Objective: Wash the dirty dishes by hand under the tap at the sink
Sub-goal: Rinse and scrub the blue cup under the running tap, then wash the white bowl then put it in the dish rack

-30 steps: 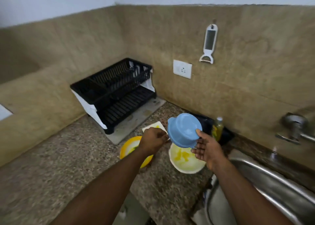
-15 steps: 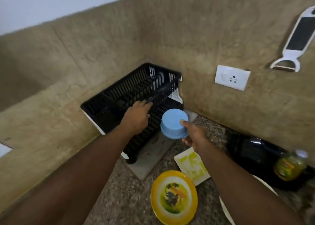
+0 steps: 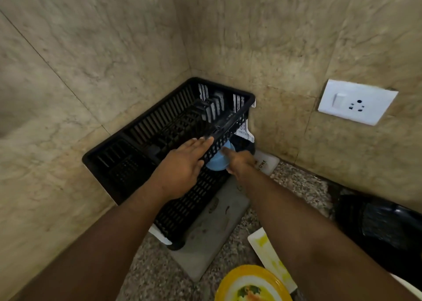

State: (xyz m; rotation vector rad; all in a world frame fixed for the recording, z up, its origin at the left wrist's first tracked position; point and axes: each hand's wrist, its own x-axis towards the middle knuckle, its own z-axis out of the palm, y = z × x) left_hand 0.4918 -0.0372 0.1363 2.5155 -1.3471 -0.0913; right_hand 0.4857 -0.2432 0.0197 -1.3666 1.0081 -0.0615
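One blue bowl point(image 3: 217, 161) is held by the right hand point(image 3: 239, 161) under the black rack's point(image 3: 146, 141) upper tier. The rack's rim is touched by the left hand point(image 3: 182, 163), fingers straight. Two dirty plates, one yellow point(image 3: 249, 284) and one white point(image 3: 269, 257), are seen right of the rack.

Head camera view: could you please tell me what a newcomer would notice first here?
The black two-tier dish rack in the wall corner draws the eye, with the left hand resting on its upper rim. Just beside it, the right hand holds a blue bowl at the lower tier. A yellow plate with food residue lies on the granite counter at the bottom edge.
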